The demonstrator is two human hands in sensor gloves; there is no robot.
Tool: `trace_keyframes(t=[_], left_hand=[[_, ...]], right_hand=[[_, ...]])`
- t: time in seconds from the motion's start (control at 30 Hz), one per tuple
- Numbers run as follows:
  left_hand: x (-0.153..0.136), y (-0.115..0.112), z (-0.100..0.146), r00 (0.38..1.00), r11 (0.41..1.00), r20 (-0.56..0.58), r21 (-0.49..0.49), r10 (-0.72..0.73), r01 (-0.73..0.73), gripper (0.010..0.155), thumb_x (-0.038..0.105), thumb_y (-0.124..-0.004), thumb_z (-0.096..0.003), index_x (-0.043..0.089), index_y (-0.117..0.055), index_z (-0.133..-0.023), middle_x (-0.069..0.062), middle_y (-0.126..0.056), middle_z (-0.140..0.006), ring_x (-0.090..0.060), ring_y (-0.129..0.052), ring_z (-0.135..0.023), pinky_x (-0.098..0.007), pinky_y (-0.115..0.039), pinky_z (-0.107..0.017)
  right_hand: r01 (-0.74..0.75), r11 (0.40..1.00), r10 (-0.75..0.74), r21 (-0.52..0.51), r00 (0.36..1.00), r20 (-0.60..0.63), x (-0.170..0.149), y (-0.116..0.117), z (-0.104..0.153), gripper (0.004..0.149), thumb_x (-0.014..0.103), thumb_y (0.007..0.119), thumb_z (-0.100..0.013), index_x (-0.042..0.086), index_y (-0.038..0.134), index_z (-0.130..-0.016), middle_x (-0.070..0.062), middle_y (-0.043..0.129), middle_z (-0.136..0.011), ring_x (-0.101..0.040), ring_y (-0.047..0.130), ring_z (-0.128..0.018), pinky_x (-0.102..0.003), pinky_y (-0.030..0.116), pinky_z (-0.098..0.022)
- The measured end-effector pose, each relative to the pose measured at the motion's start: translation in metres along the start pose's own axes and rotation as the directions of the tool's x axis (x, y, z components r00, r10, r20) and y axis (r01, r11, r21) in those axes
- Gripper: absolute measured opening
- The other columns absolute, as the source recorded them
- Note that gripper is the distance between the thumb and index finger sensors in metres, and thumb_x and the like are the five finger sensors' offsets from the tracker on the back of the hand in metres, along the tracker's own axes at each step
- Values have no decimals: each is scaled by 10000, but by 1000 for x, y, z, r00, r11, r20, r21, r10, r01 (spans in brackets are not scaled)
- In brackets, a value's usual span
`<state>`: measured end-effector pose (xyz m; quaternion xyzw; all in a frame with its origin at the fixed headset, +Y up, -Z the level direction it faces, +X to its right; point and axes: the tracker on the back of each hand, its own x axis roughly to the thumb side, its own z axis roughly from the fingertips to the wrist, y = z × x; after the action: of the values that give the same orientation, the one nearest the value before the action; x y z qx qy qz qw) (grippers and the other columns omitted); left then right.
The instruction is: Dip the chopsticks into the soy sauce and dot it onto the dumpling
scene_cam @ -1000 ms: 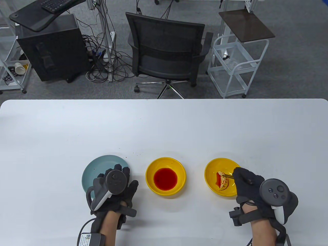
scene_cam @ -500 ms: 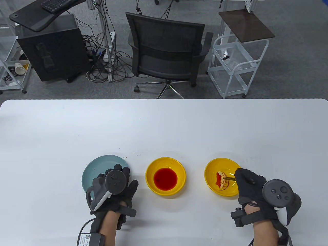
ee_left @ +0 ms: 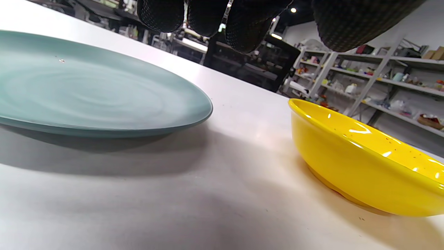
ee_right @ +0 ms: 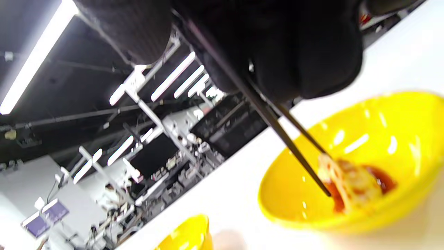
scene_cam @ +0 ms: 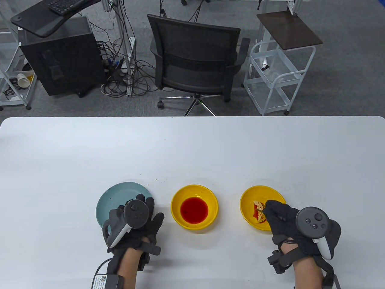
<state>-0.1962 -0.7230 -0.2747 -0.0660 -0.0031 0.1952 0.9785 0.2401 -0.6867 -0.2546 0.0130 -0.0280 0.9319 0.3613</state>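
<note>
over the right yellow bowl [scene_cam: 251,195] the right hand [scene_cam: 284,218] holds dark chopsticks [ee_right: 277,130] — tips at the red-stained dumpling [ee_right: 348,184]. left hand [scene_cam: 141,221] rests flat on the bench [scene_cam: 192,144] by the teal plate [scene_cam: 111,195] — its grip wide, holding nothing.

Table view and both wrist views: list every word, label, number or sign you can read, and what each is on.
No text can be read in any view.
White label on the box at the left wrist: print and a code square, too small to read.
Keyboard on the far desk: key legends too small.
Bluish signs in the right wrist view: blurred.
The bowls, the plate and the gloves bear no markings.
</note>
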Motion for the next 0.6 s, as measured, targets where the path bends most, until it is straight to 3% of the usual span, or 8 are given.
trace_keyframes(t=[0.2,0.33,0.6], left_hand=[[4,-1,1,999,1000,25,-4,25,-25,748,618,-716,-479,208,-611,-1095,-75,-477,-1183,-466,-554,-1057,-716,-382,-724],[8,6,5,998,994,61,113,-13,6,738,613,-725,-470,200,-647,-1077,-77,-533,-1163,-458,-605,-1039,-713,-408,-718],[4,8,6,998,990,63,136,17,-25,734,607,-729,-469,189,-662,-1068,-80,-554,-1155,-460,-623,-1027,-716,-410,-717]], right_hand=[[-35,985,25,166,998,64,8,26,-3,619,520,734,-437,145,741,-930,-269,826,-874,-472,897,-652,-765,489,-656],[-56,992,43,115,993,107,19,29,-1,582,493,730,-438,137,790,-895,-247,891,-824,-463,933,-606,-762,504,-653],[53,999,-54,13,989,138,19,15,2,554,473,737,-438,110,844,-842,-232,932,-779,-459,955,-566,-758,529,-645]])
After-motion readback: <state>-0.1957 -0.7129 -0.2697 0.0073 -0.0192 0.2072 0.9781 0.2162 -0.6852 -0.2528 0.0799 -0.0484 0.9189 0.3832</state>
